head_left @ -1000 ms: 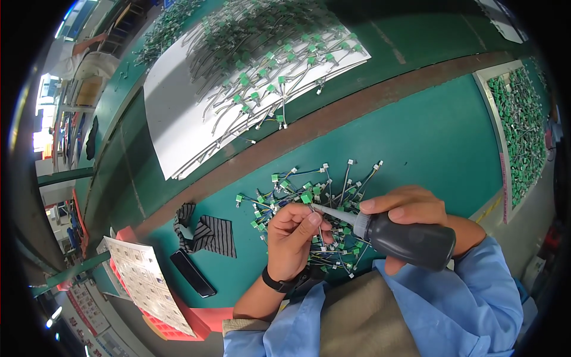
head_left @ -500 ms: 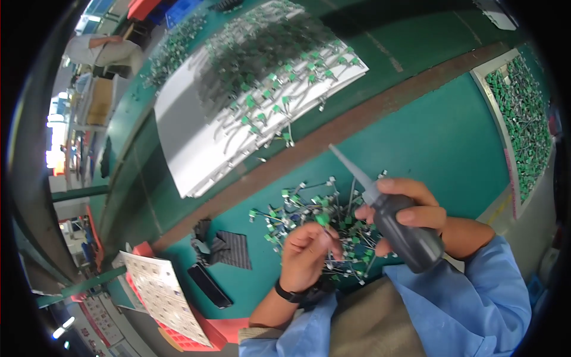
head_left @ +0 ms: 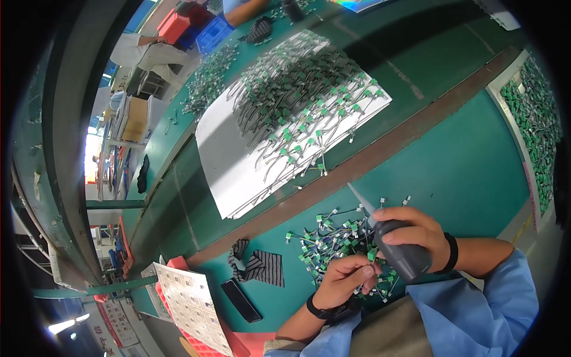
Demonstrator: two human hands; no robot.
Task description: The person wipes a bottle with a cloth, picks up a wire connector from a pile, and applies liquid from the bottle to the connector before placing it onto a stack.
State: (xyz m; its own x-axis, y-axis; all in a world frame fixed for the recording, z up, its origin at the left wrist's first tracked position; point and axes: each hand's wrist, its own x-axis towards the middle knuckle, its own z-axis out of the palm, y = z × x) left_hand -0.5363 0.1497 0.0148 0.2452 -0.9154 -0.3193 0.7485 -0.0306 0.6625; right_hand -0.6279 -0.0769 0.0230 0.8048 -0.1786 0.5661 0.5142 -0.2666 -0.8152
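Observation:
My left hand [head_left: 351,278] is closed in a pinch on a small green connector [head_left: 372,254] with short wires, low over the near edge of a loose pile of similar wired connectors [head_left: 326,237]. My right hand [head_left: 421,229] wraps round a dark grey squeeze bottle [head_left: 405,254] with a long, thin, pale grey nozzle [head_left: 361,199]. The bottle leans, its nozzle pointing up and away to the left over the pile. Its body is close beside the fingers of my left hand; whether they touch I cannot tell.
Past a brown ledge [head_left: 357,163], white sheets [head_left: 229,172] carry rows of connectors. A tray [head_left: 517,128] full of connectors stands at right. Striped cloth [head_left: 266,268], a black phone [head_left: 241,300] and a printed card [head_left: 190,303] over a red bin lie left. People sit beyond.
The view has shifted, so the scene appears lower and farther right. My right hand has brought the bottle closer to my left hand, which still pinches the connector.

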